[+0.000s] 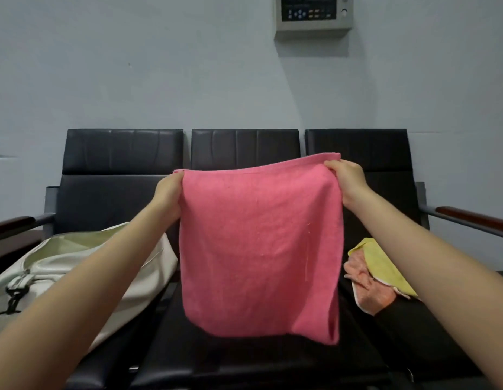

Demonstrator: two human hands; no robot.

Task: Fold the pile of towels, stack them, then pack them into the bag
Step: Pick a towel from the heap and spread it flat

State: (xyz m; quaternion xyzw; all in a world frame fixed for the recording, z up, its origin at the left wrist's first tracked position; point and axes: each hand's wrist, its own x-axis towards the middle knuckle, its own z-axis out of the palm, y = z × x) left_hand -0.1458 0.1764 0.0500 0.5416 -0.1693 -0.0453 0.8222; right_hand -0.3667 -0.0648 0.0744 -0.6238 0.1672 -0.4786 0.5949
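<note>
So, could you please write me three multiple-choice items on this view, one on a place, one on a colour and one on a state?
1. Where does the white bag lie?
A. on the left seat
B. on the right seat
C. on the floor

2. What colour is the towel that is held up?
A. yellow
B. pink
C. white

3. How is that towel held?
A. by the left hand alone
B. draped over an armrest
C. by both hands at its top corners

Answers: 1 A, the bag rests on the left seat of the black bench. 2 B, the pink towel hangs in the middle. 3 C, the left hand and the right hand each pinch a top corner.
</note>
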